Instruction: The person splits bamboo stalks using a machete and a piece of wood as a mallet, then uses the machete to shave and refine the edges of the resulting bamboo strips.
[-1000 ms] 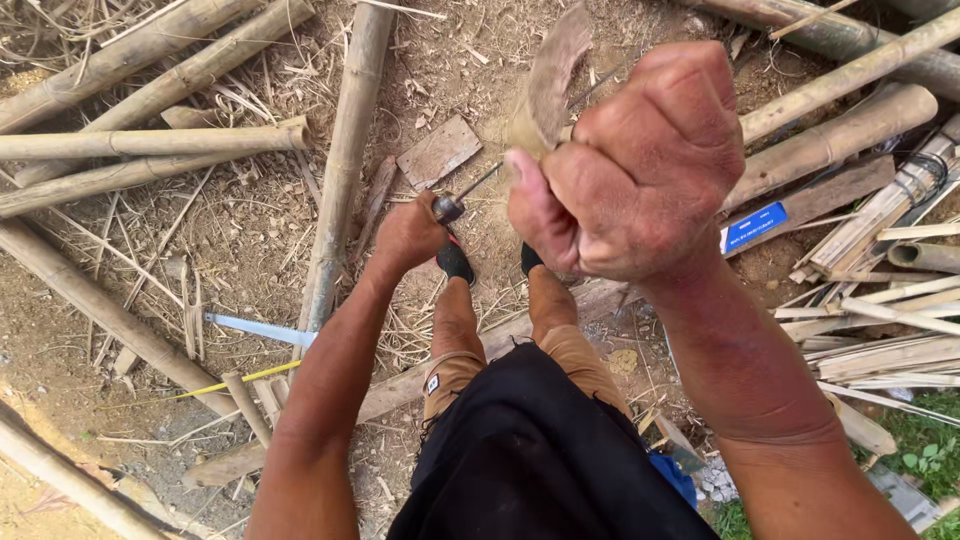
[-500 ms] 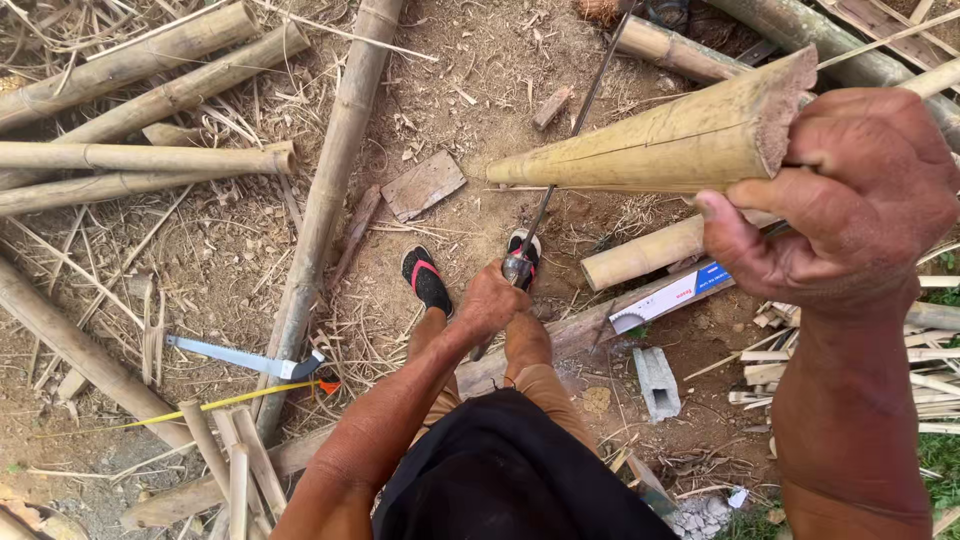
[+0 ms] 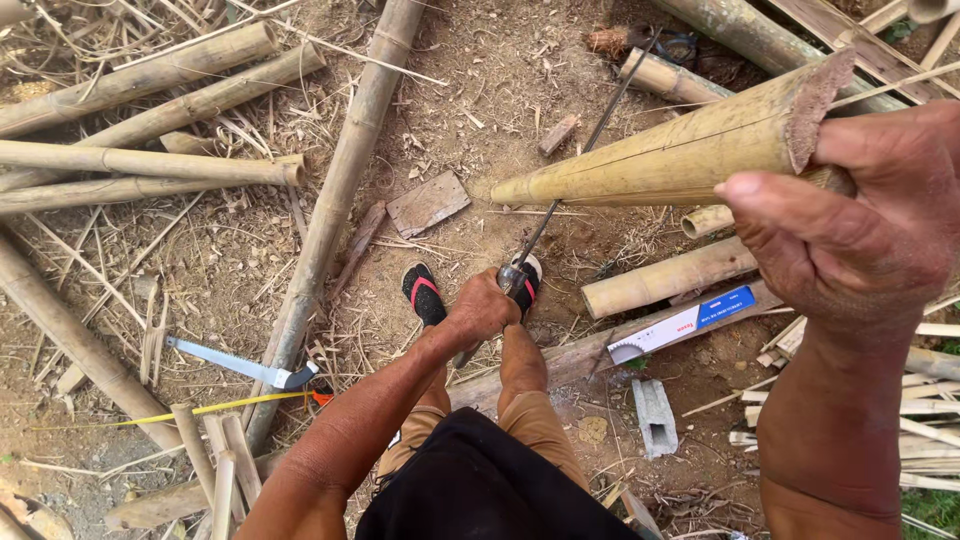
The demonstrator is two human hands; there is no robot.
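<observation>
1. The bamboo piece runs leftward from the right hand
2. The blade rises beyond the left hand (passing under the bamboo piece)
3. A saw lies left of that hand, on the ground

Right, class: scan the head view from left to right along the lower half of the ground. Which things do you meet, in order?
Hand saw → black-and-red sandal → left hand gripping a long metal rod → flat blue-and-white package → grey concrete block → right hand holding the cut bamboo piece.
</observation>
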